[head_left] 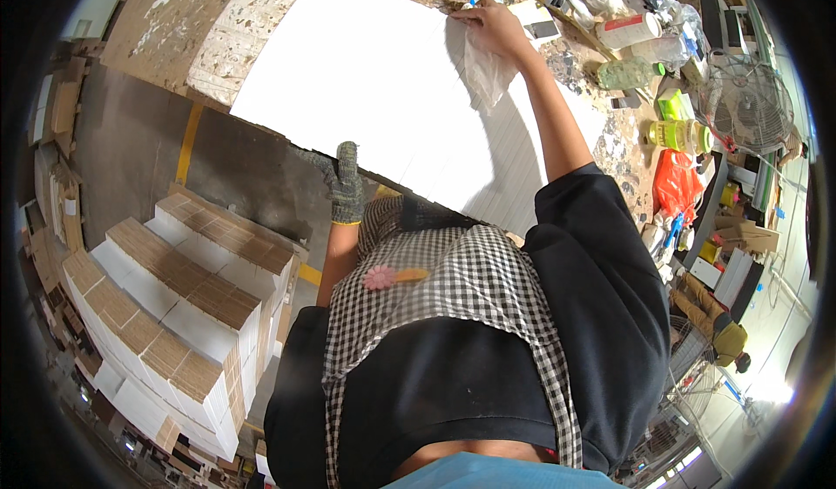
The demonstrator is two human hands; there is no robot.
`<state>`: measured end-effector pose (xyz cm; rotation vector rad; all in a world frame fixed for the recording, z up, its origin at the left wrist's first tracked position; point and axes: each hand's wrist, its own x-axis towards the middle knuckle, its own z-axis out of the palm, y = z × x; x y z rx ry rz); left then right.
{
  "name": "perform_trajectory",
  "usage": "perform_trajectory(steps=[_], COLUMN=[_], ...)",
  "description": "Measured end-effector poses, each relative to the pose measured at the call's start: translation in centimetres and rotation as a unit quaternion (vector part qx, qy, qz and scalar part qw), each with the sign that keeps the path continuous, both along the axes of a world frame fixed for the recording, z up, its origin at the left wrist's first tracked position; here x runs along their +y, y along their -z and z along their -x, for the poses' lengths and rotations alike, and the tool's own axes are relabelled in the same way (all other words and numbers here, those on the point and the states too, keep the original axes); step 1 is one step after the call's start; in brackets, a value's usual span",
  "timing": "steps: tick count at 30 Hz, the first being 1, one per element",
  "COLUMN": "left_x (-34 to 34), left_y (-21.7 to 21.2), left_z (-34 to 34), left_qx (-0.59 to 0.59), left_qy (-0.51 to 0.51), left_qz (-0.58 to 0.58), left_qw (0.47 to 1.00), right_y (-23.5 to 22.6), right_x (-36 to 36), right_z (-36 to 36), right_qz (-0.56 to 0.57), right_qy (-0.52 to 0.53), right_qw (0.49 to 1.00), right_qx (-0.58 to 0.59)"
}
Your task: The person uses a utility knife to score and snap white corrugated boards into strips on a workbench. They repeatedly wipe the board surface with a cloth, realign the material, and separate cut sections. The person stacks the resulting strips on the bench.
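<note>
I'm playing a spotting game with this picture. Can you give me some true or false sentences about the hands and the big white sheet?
1. The left hand wears a knitted glove. True.
2. The right hand wears a glove too. False: it is bare.
3. The right hand presses a white cloth on the white sheet. True.
4. The left hand is at the sheet's near edge. True.
5. The fan stands on the sheet. False: it is off to the right, beyond the cluttered table.
</note>
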<state>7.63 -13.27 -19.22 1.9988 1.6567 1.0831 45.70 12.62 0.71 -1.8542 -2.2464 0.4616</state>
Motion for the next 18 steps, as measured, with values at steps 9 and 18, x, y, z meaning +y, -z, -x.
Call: perform_trajectory(steps=[9, 18], left_x=[0.3, 1.1], left_y=[4.1, -1.5], left_z=[0.5, -0.8], left_qx=[0.155, -0.106], left_qy=[0.001, -0.009], left_qz=[0.027, 0.024], left_qw=[0.988, 0.994], right_y=[0.0, 0.7], right_x=[-1.2, -1.8], right_z=[0.6, 0.9], right_qz=[-0.100, -0.125], right_qy=[0.011, 0.036], right_qw=[0.995, 0.991], right_qx=[0.002, -0.022])
